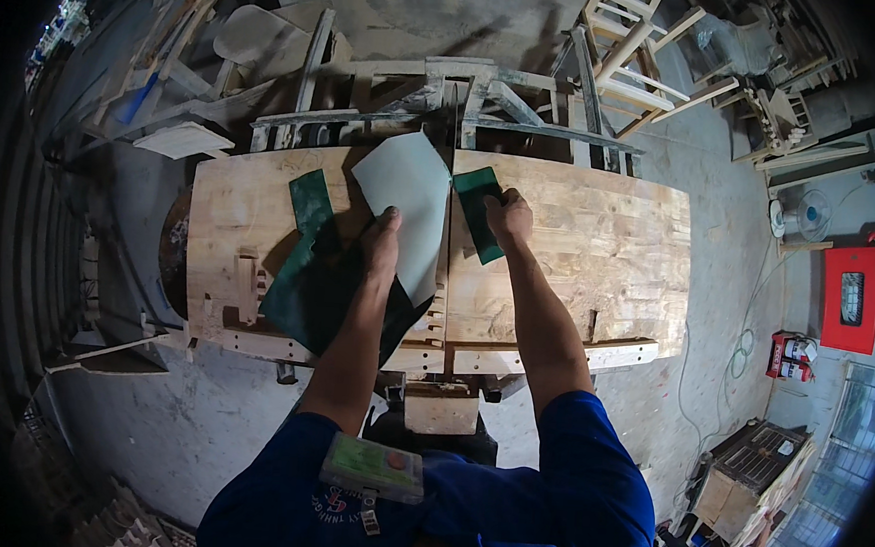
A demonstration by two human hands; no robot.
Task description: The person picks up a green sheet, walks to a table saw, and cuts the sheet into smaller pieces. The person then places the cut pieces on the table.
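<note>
Both forearms are extended forward from the lower edge over a wide wooden workpiece (580, 242) made of joined boards, which is carried on a rough wooden frame (437, 123).

The left hand (381, 242) is stretched out with the wrist nearly straight and the fingers pointed away from the body. It is laid at the lower edge of a pale sheet of sandpaper (408, 207), turned with its light backing up, and the fingertips are pressed on that sheet; whether the sheet is pinched or merely held flat cannot be told. A large dark green sheet (306, 286) is spread beneath the left forearm, and a narrower green strip (311, 201) is seen just beyond it, to the left of the pale sheet.

The right hand (508, 218) is bent down at the wrist, knuckles up, with the fingers curled and closed on a folded green piece of sandpaper (478, 211), which is pressed flat against the right-hand board, just beside the central seam.

Blue sleeves (596, 474) are worn, and a small green device (374, 467) is clipped at the chest.

Unfinished wooden chair frames (641, 55) are stacked beyond the bench on the concrete floor (198, 429).
</note>
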